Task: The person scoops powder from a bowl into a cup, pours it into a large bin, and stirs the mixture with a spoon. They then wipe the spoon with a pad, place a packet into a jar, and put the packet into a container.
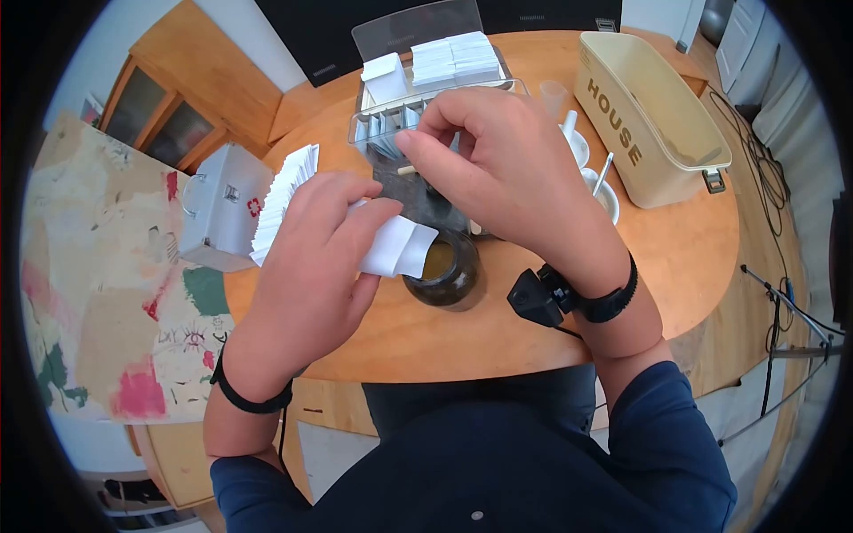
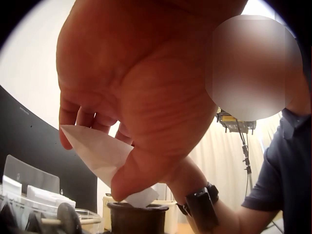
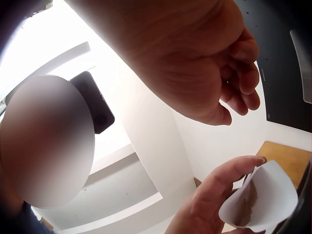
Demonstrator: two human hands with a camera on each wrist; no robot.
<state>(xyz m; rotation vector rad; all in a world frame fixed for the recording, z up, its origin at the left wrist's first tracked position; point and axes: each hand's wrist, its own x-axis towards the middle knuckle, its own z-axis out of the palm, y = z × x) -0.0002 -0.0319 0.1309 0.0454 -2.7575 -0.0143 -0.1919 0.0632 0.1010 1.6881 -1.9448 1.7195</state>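
Note:
My left hand (image 1: 315, 258) grips a white paper packet (image 1: 395, 247), its mouth spread wide. Brown powder (image 3: 247, 202) shows inside it in the right wrist view. The packet tilts over a dark round pot (image 1: 465, 277), one end close to the rim. Yellowish-brown contents are visible in the pot. My right hand (image 1: 515, 160) is raised to the right of the packet, its fingers loosely bent and nothing seen between them. In the head view it overlaps the clear tray (image 1: 360, 133) behind it.
Folded white papers (image 1: 286, 202) stand in a row beside a silver case (image 1: 218, 204) at left. White packets (image 1: 455, 60) lie in the organizer at the back. Small white bowls (image 1: 607, 202) and a cream bin (image 1: 635, 115) marked HOUSE stand at right.

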